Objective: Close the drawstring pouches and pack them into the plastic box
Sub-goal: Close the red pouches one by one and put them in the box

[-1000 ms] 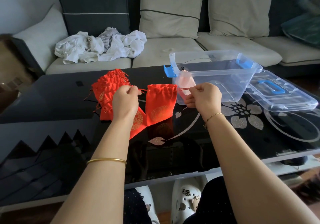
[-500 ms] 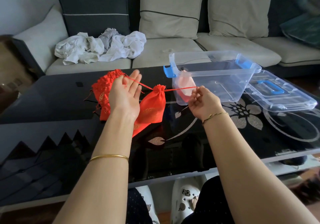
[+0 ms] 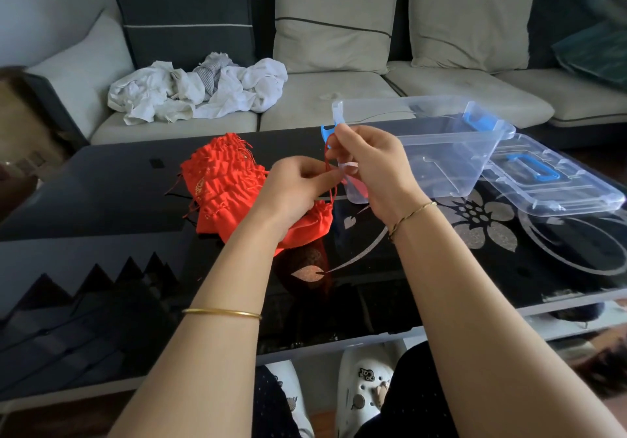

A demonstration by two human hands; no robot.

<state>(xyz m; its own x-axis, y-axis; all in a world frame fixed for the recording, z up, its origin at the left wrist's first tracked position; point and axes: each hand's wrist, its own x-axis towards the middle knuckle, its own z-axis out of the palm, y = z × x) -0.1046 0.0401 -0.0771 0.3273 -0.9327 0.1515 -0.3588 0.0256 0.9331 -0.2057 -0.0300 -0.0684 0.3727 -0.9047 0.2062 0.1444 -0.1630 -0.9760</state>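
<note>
Red cloth pouch point(image 3: 310, 225) hangs below the left hand point(image 3: 293, 188), its gathered neck pulled tight, its bottom close to the black glass table point(image 3: 101, 200). The left hand is closed, thumb and fingers pinching the red cord point(image 3: 328, 162) just above the neck. The right hand point(image 3: 371, 166) is a little higher and just beside the left one; its fingers are bent and pinch the upper part of the same cord, which makes a loop between the two hands. How many strands each hand holds I cannot tell.

Behind the left hand lies a pile point(image 3: 224, 183) of more red pouches on the table. To the right stands the clear box point(image 3: 451, 152), tilted, with blue latches; the right hand hides part of its near end, and something pale red shows through the wall there. The lid point(image 3: 556, 179) lies flat beside the box, further right.
</note>
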